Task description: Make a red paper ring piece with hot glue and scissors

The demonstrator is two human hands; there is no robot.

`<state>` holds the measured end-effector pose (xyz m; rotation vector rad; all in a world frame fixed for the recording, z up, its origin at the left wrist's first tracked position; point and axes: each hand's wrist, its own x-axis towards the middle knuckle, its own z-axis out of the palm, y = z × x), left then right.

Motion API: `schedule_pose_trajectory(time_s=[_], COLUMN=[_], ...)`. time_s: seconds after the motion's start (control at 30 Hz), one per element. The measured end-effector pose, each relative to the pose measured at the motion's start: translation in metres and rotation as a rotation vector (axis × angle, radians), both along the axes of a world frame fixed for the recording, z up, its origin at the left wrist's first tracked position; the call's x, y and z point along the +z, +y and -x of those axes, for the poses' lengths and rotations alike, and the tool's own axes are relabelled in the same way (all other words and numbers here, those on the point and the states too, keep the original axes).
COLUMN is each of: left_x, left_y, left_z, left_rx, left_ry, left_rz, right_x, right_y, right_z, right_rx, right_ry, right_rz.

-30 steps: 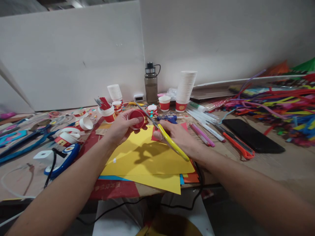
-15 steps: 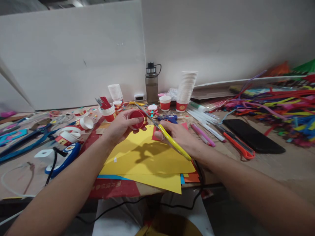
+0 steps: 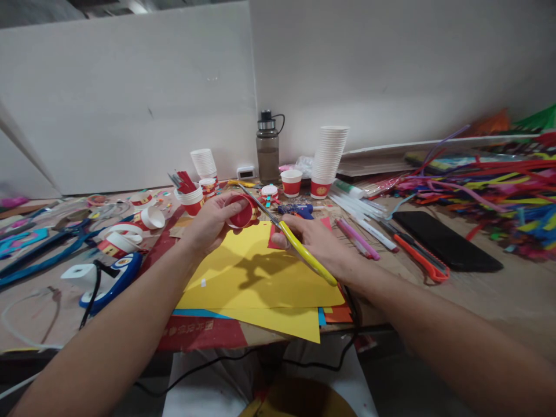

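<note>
My left hand (image 3: 214, 223) grips a small red paper cup (image 3: 243, 213) tilted so that its red inside faces me, the thumb at its rim. Yellow-handled scissors (image 3: 306, 252) rest in my right hand (image 3: 319, 236), their blades pointing up and left beside the cup's right edge. Whether the blades touch the cup I cannot tell. Beneath both hands lie yellow paper sheets (image 3: 256, 278), carrying the shadow of the hands. A piece of red paper (image 3: 273, 238) shows by my right fingers.
Behind stand a water bottle (image 3: 267, 147), a tall cup stack (image 3: 330, 159) and a blue glue gun (image 3: 297, 209). To the right lie pens (image 3: 358, 237), an orange utility knife (image 3: 428, 263), a black phone (image 3: 449, 240) and colourful pipe cleaners (image 3: 499, 197). Cut cups (image 3: 119, 243) lie left.
My left thumb has moved up toward the cup's rim, and the cup has turned slightly. The scissors and my right hand have barely moved.
</note>
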<state>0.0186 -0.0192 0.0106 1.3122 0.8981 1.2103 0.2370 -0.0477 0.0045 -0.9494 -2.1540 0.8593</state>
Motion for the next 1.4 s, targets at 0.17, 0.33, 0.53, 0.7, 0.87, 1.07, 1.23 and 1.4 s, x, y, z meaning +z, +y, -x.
schedule_pose_trajectory(time_s=[0.17, 0.33, 0.53, 0.7, 0.87, 1.07, 1.23, 1.4], left_x=[-0.0032, -0.0023, -0.0009, -0.0013, -0.0032, -0.0035, -0.0035, -0.0036], left_y=[0.0002, -0.0016, -0.0026, -0.001, 0.0016, 0.0022, 0.0033, 0.0047], left_z=[-0.0024, -0.0045, -0.0033, 0.0005, 0.004, 0.0046, 0.004, 0.004], left_rx=[-0.021, -0.046, -0.043, -0.068, -0.065, -0.067, -0.038, 0.003], left_ry=[0.024, 0.039, 0.057, 0.065, 0.079, 0.085, 0.034, 0.02], left_rz=[0.002, 0.001, 0.004, -0.002, -0.014, -0.011, -0.019, -0.021], right_x=[-0.0014, -0.0011, -0.0019, -0.002, -0.0021, -0.0015, -0.0011, -0.0016], right_y=[-0.0001, -0.0012, -0.0015, -0.0012, -0.0017, -0.0028, -0.0023, -0.0017], right_z=[-0.0004, -0.0002, 0.0, -0.0003, 0.0001, 0.0005, 0.0003, 0.0003], right_rx=[0.012, 0.012, -0.005, 0.005, -0.002, -0.011, -0.023, -0.027], right_ry=[0.001, -0.01, -0.014, -0.007, -0.003, 0.0, -0.014, -0.028], right_rz=[-0.011, -0.035, -0.035, -0.032, -0.02, -0.015, -0.017, -0.028])
